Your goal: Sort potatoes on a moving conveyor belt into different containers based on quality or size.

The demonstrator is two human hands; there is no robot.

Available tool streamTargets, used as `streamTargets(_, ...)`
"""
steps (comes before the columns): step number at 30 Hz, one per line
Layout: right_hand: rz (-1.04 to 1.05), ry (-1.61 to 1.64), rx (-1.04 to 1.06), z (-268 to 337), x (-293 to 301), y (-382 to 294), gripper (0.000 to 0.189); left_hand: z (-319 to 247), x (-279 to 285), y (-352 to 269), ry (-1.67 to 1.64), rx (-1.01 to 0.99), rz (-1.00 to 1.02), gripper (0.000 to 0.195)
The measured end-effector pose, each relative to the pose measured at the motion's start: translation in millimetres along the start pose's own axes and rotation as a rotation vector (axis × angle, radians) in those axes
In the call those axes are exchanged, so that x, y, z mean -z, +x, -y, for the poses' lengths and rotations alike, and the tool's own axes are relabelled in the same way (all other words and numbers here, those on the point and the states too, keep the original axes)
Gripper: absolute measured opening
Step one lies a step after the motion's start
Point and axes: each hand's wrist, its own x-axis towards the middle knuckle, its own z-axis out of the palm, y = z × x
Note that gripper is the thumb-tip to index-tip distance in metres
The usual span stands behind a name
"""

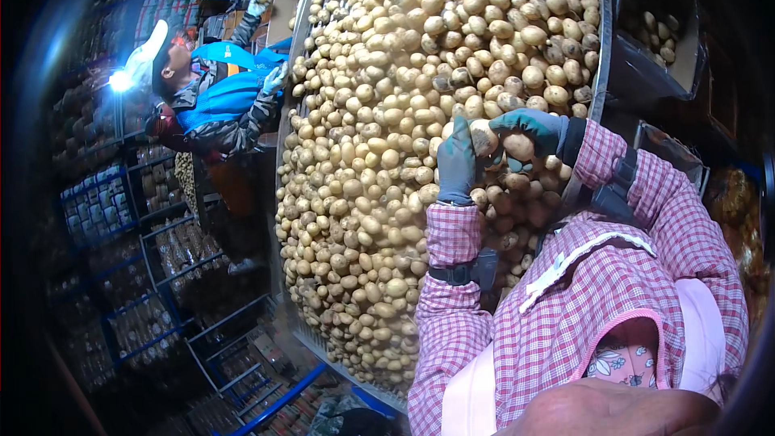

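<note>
Both my hands wear grey and teal gloves and are close together above a large heap of potatoes [363, 194]. My left hand [457, 160] is closed around a pale potato [484, 137]. Just beside it, my right hand [536, 133] curls over another potato [519, 147], with teal fingertips showing below it. Parts of the fingers are hidden behind the potatoes. The heap fills a wide table with a raised metal rim [602, 42], and shaded potatoes lie under my hands.
Across the table at left, a co-worker [224, 91] with a headlamp holds a potato in one gloved hand. A lined box [690, 57] with potatoes stands beyond the right rim. Metal racks [175, 278] and stacked goods [97, 206] are at left. Part of another person's hand shows at the top.
</note>
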Motion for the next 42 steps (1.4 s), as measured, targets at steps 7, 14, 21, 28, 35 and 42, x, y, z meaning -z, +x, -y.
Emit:
streamTargets(7,0.015,-0.009,0.035,4,2,-34,0.03,-49,-6,-6,-0.496,0.095,-0.002,0.046)
streamTargets(14,-0.017,0.488,-0.289,19,-2,-57,0.044,-50,-15,-10,-0.477,-0.032,-0.025,0.036)
streamTargets(21,0.11,0.442,-0.189,-7,36,-87,0.047,-87,-3,-5,-0.751,0.089,0.284,0.035)
streamTargets(28,-0.003,0.317,-0.084,12,39,-133,0.047,-120,-18,3,-1.137,0.341,0.598,0.045)
streamTargets(35,-0.274,-0.064,0.046,-7,61,-164,0.032,-135,-78,2,-0.996,-0.011,0.417,0.045)
streamTargets(42,-0.438,0.196,-0.156,17,51,-222,0.035,-159,-119,-7,-0.92,0.135,0.58,0.053)
